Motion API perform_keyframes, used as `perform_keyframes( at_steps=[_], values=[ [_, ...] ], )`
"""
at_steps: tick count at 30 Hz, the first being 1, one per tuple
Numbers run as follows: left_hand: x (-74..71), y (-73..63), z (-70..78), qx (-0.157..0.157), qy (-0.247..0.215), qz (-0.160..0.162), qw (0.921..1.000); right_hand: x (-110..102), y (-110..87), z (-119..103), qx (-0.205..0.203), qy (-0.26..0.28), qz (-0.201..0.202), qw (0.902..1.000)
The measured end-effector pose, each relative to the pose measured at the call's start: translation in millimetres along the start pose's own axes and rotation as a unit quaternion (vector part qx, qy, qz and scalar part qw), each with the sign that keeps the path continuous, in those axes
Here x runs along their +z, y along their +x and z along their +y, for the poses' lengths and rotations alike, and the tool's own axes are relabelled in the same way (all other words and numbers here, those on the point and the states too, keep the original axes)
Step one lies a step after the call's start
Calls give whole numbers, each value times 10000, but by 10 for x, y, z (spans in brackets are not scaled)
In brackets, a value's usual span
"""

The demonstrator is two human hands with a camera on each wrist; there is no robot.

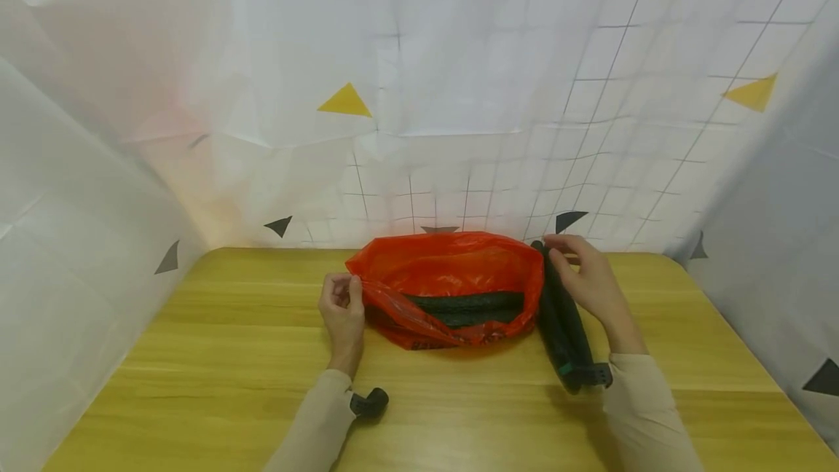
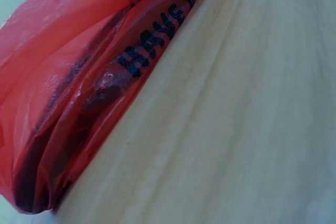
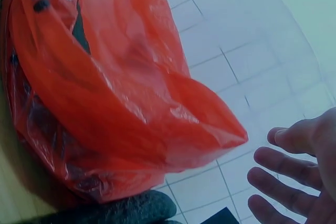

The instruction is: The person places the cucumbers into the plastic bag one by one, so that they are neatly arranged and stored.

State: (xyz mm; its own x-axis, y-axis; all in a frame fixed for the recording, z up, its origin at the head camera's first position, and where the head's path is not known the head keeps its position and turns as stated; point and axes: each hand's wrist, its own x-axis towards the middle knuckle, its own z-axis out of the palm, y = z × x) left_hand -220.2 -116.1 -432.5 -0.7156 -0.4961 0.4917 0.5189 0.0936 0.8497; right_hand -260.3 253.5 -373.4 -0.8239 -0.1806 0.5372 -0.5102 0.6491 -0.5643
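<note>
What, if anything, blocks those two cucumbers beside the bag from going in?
The red bag's raised right side stands between the two cucumbers and its inside. Nothing visible lies across its open mouth; more cucumbers lie within.

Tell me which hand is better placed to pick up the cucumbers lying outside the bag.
Right, most likely: the right hand is open and free, close by the cucumbers at the red bag's right side. The left hand pinches the bag's left edge.
</note>
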Motion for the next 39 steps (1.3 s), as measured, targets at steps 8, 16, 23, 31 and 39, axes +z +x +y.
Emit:
perform_keyframes(
  at_steps=[8, 16, 23, 31, 39],
  values=[
    [4, -3, 9, 12, -27, 38, 10000, -37, -23, 81, 352, 32, -157, 9993],
    [5, -5, 15, 6, -1, 50, 10000, -45, -43, 172, 657, 45, -346, 9972],
    [6, -5, 20, -4, 24, 65, 10000, -56, -73, 261, 759, -25, -364, 9964],
    [9, -7, 26, -18, -32, 54, 10000, -58, -120, 352, 1021, -183, -598, 9928],
    [9, -9, 23, -23, -62, 43, 10000, -47, -161, 444, 1706, -207, -1255, 9771]
  ],
)
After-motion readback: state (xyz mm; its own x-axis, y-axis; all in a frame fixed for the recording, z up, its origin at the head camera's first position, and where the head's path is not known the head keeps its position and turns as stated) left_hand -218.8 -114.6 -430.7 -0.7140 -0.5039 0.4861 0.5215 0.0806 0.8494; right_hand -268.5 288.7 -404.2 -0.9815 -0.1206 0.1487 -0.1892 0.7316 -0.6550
